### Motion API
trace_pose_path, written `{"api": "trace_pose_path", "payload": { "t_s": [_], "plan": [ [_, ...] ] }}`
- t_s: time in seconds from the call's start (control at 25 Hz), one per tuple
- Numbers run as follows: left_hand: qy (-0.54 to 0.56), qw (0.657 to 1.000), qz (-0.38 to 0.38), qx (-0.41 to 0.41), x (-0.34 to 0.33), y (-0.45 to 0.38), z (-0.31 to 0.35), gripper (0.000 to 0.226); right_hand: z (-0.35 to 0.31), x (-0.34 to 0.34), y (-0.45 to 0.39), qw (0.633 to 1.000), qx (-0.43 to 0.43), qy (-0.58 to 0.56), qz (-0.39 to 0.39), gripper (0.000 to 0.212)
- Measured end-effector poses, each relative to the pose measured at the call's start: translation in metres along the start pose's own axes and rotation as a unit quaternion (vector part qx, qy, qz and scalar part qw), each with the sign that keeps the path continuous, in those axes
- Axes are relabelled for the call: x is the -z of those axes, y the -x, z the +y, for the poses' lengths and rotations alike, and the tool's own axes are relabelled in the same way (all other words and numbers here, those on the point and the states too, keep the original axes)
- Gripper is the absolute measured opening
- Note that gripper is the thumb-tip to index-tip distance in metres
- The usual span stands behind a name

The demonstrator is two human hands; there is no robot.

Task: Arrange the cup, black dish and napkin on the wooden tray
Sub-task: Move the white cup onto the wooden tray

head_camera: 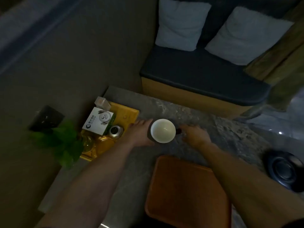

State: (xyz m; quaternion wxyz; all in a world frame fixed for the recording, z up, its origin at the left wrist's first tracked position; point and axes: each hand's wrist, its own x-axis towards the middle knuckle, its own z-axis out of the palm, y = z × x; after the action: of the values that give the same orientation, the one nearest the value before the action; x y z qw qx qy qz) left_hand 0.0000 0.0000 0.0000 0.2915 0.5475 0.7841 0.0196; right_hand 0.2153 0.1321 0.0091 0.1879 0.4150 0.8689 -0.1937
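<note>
A white cup (163, 130) stands upright on the grey stone table (230, 134), just beyond the wooden tray (189, 191), which lies bare at the near edge. My left hand (139, 134) wraps the cup's left side, fingers behind it and thumb in front. My right hand (194, 135) rests on the table right of the cup, fingers apart, with the tips at a small dark part (178, 131) on the cup's right side. A round black dish (283, 171) sits at the table's far right. No napkin shows.
At the left a yellow tray (130, 116) carries a white box (98, 122), a small metal tin (116, 131) and glassware. A green plant (60, 142) is in front of it. A dark bench with two pale cushions (181, 25) stands behind the table.
</note>
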Motion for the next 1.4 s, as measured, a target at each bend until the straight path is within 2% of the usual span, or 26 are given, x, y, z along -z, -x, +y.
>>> {"api": "trace_pose_path", "payload": {
  "t_s": [0.32, 0.56, 0.88, 1.2, 1.4],
  "plan": [
    [0.057, 0.997, 0.051, 0.002, -0.022, -0.015, 0.013, 0.101, 0.0, -0.011, -0.014, 0.994, 0.012, -0.069, 0.078, 0.019],
    [0.081, 0.995, 0.042, 0.026, -0.027, -0.016, 0.021, 0.109, 0.001, -0.022, -0.012, 0.991, 0.003, -0.063, 0.122, 0.018],
    [0.102, 0.994, 0.031, -0.028, -0.019, -0.001, 0.026, 0.106, 0.004, -0.023, 0.021, 0.992, 0.024, -0.043, 0.115, 0.022],
    [0.189, 0.976, 0.036, -0.102, -0.028, 0.043, 0.029, 0.098, 0.002, -0.043, 0.081, 0.981, 0.026, -0.095, 0.169, 0.017],
    [0.177, 0.978, 0.004, -0.113, -0.042, 0.063, 0.031, 0.102, -0.002, -0.067, 0.117, 0.973, -0.001, -0.141, 0.182, 0.019]
  ]
}}
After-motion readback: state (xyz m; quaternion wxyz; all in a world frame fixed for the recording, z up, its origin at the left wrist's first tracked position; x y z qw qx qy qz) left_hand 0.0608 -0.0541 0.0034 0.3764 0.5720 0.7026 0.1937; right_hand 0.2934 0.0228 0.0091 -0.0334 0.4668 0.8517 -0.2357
